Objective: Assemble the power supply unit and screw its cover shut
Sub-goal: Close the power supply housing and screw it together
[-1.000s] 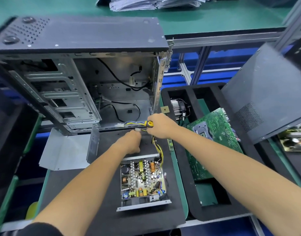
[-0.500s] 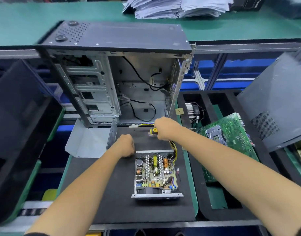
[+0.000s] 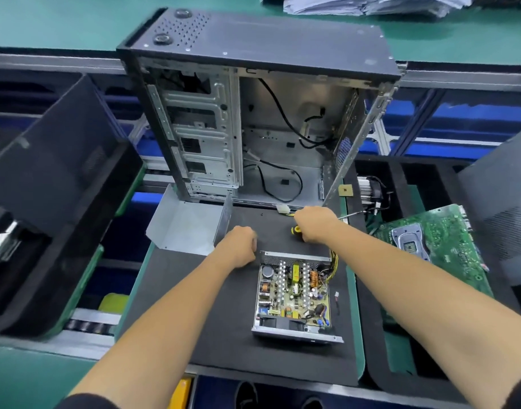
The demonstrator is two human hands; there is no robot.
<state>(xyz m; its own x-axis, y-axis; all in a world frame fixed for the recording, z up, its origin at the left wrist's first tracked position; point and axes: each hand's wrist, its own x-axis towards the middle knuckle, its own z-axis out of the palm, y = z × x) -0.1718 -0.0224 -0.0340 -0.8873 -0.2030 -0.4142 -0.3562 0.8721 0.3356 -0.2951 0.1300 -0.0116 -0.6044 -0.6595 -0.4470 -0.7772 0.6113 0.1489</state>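
Both bare forearms reach forward, converging toward the far middle. The left hand (image 3: 238, 246) is curled into a loose fist, knuckles up. The right hand (image 3: 315, 224), slightly farther, is closed, palm down.

Open power supply unit (image 3: 294, 296) at centre of black foam mat (image 3: 212, 320), circuit board exposed, lid off. Right hand (image 3: 315, 224) at 12 o'clock from unit, fist wrapped round screwdriver (image 3: 296, 230); yellow-black handle end pokes out toward 9 o'clock, metal shaft toward 3 o'clock. Left hand (image 3: 238, 245) curled into fist, just beside unit's far-left corner, at 10 o'clock. Bent metal cover (image 3: 185, 228) lies at 10 o'clock, overhanging mat edge. Open computer case (image 3: 253, 119) stands at 12 o'clock. Green motherboard (image 3: 436, 246) in foam tray (image 3: 371, 343) at 3 o'clock.
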